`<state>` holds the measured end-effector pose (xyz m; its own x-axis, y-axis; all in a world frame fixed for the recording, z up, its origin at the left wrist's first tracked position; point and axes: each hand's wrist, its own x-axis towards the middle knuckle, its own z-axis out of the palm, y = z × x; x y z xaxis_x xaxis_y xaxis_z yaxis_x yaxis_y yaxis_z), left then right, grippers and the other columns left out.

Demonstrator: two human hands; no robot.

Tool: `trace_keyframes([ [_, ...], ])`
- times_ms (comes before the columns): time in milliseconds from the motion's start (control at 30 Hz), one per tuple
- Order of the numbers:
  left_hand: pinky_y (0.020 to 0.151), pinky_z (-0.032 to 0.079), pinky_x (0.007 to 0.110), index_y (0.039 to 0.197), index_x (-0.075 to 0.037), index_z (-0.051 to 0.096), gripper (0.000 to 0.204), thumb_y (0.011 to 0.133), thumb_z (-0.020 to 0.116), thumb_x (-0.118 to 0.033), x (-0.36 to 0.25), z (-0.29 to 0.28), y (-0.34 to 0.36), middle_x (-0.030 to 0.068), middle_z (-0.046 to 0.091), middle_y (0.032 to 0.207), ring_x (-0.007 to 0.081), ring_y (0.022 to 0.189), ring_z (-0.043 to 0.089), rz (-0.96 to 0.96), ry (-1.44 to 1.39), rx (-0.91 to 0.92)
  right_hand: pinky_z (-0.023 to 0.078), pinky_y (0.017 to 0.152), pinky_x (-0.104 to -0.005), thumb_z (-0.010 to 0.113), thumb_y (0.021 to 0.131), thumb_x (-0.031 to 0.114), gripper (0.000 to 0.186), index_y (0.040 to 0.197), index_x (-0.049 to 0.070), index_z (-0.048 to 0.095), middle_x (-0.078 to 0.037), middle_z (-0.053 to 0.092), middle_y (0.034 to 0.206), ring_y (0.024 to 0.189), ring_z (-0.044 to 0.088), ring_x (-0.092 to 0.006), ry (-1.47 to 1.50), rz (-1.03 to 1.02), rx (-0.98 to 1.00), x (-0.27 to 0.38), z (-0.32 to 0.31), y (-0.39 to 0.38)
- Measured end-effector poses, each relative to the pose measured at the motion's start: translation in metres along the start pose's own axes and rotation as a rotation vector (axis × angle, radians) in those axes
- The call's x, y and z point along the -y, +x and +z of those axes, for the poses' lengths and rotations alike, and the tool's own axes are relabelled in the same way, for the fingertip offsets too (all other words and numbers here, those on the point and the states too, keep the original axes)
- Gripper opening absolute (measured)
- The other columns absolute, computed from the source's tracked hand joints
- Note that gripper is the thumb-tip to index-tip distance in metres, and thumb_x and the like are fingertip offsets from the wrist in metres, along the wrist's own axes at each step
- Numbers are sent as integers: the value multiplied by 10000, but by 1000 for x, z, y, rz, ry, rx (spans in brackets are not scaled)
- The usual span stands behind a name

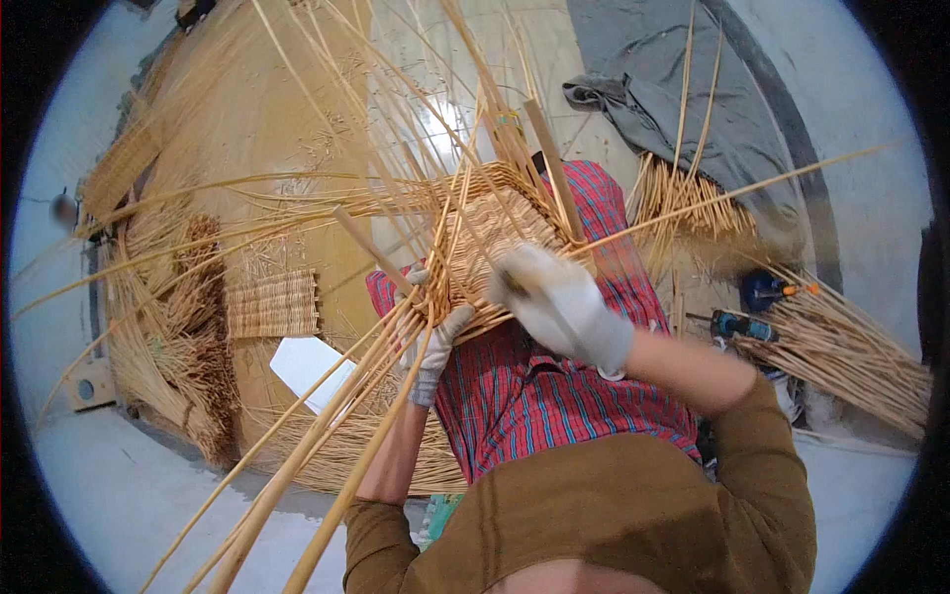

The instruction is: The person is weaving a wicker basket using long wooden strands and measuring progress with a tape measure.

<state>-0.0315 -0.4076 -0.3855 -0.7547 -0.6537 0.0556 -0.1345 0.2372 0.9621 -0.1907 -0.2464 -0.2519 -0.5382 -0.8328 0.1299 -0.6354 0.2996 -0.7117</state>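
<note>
A partly woven wicker basket [505, 238] rests on my lap, its base of tight pale weave and long loose canes fanning outward from its edges. Wooden stakes [554, 163] stand up around its sides. My left hand [442, 342], in a pale work glove, is closed around the near left corner, where a bundle of canes [327, 426] runs toward the lower left. Over the near right part of the basket is my right hand [559, 302], also gloved. Motion blurs its fingers, so whether they hold a cane is unclear.
Bundled canes [193, 327] lie at left beside a flat woven panel [272, 304] and a white sheet [312, 368]. More canes [851, 346] are piled at right by a blue power drill [742, 325]. A grey cloth [673, 109] covers the far right floor.
</note>
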Motion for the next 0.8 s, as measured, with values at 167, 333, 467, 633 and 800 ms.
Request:
trace_keyframes([
  [167, 903, 512, 368, 1316, -47, 444, 750, 713, 864, -194, 51, -3, -11, 96, 599, 1202, 221, 1054, 606, -124, -235, -103, 493, 949, -418, 621, 803, 73, 596, 1378, 125, 471, -349, 484, 1327, 1180, 566, -397, -117, -230, 34, 12, 95, 136],
  [333, 923, 510, 356, 1295, -51, 470, 671, 739, 832, -150, 4, 26, 5, 96, 601, 1204, 213, 1052, 607, -50, -41, -69, 360, 1113, -393, 621, 875, 247, 744, 1505, 44, 281, -280, 432, 1424, 1329, 445, -372, 741, 108, 58, -32, 129, 191],
  [467, 959, 481, 390, 1292, -38, 464, 636, 779, 803, -198, 12, -4, -15, 123, 619, 1193, 248, 1088, 601, -130, -74, -107, 308, 1144, -389, 563, 941, 333, 668, 1461, -22, 341, -182, 452, 1442, 1321, 449, -347, 584, 159, -71, 22, 106, 193],
  [633, 975, 463, 413, 1306, -20, 478, 618, 811, 776, -239, 0, 13, -4, 141, 627, 1219, 250, 1131, 589, -116, 97, -61, 414, 1016, -392, 475, 1005, 370, 459, 1329, 47, 512, -215, 569, 1310, 1235, 544, -313, 672, 315, -295, 11, 106, 223],
  [800, 984, 453, 421, 1333, -17, 459, 608, 851, 744, -253, 22, 8, -4, 155, 601, 1245, 260, 1158, 561, 7, 192, -4, 473, 887, -378, 549, 981, 292, 321, 1247, 115, 576, -187, 656, 1120, 1002, 634, -302, 765, 405, -334, 15, 104, 223],
])
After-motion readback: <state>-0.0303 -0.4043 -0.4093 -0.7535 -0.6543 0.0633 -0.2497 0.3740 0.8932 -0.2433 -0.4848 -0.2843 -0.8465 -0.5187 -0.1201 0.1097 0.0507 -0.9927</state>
